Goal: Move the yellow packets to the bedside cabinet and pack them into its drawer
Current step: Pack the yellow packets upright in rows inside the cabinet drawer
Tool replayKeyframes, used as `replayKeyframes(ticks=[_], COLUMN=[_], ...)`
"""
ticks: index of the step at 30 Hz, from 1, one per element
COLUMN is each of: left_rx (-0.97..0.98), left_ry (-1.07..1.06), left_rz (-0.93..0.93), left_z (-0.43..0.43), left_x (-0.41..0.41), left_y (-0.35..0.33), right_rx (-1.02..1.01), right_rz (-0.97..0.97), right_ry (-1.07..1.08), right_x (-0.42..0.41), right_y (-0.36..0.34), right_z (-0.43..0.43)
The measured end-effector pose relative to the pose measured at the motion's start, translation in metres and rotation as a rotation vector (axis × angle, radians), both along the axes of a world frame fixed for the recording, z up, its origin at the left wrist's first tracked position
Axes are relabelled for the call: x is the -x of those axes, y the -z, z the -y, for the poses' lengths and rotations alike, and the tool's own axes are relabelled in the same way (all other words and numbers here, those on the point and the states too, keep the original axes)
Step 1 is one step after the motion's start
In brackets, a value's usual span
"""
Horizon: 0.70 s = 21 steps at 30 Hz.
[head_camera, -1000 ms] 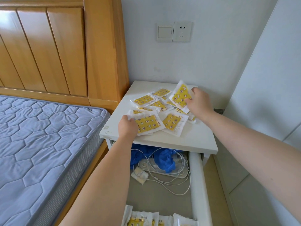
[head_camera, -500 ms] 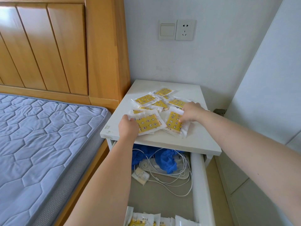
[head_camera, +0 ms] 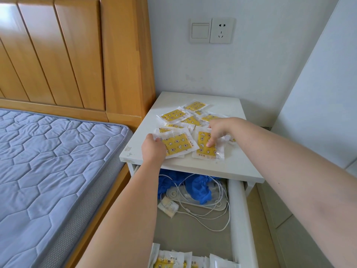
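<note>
Several yellow packets (head_camera: 174, 115) lie scattered on the white bedside cabinet top (head_camera: 222, 165). My left hand (head_camera: 153, 148) grips the left edge of a small stack of packets (head_camera: 177, 145) near the front left of the top. My right hand (head_camera: 218, 130) rests its fingertips on another packet (head_camera: 206, 149) lying flat beside that stack. The drawer (head_camera: 241, 219) below stands pulled out, and more packets (head_camera: 170, 258) stand upright at its near end.
In the drawer's back lie a blue crumpled cloth (head_camera: 197, 188), white cables (head_camera: 210, 209) and a small pouch (head_camera: 168, 206). A bed with a blue mattress (head_camera: 48, 161) and wooden headboard (head_camera: 77, 55) flanks the cabinet's left. A white wall panel (head_camera: 318, 113) stands on the right.
My right hand has laid down the packet it held up and moved forward onto a packet near the front. My left hand has kept its grip on the stack.
</note>
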<state>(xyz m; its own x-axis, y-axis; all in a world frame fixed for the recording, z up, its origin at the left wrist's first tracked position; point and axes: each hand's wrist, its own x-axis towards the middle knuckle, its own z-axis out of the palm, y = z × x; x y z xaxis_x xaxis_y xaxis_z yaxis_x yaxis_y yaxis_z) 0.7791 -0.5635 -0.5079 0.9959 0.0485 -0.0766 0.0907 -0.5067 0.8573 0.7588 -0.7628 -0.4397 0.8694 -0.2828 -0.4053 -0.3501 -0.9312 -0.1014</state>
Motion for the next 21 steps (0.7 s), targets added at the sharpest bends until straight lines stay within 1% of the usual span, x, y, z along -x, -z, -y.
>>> replayKeyframes(ticks=[4,6,10,13,15,19,21], left_rx=[0.009,0.015,0.021,0.063,0.163,0.478,0.634], left_ry=[-0.009,-0.008,0.004,0.007,0.003,-0.021,-0.022], left_rz=[0.013,0.026,0.026,-0.025,-0.076,-0.173,-0.244], left_z=[0.001,0.0,0.0,-0.002,-0.004,-0.011,-0.02], left_x=[-0.001,0.0,0.002,0.008,0.014,0.036,0.052], left_y=[0.002,0.002,0.001,-0.004,-0.001,0.01,0.015], right_rx=[-0.01,-0.055,-0.229,-0.332,-0.441,-0.835,-0.995], right_rz=[0.036,0.083,0.294,0.459,0.532,0.608,0.6], right_ry=[0.023,0.062,0.266,0.382,0.452,0.627,0.646], right_x=[0.001,0.003,0.02,0.038,0.052,0.081,0.098], right_y=[0.001,0.003,0.005,0.01,0.012,0.019,0.023], right_z=[0.0,0.0,0.004,0.012,0.016,0.018,0.012])
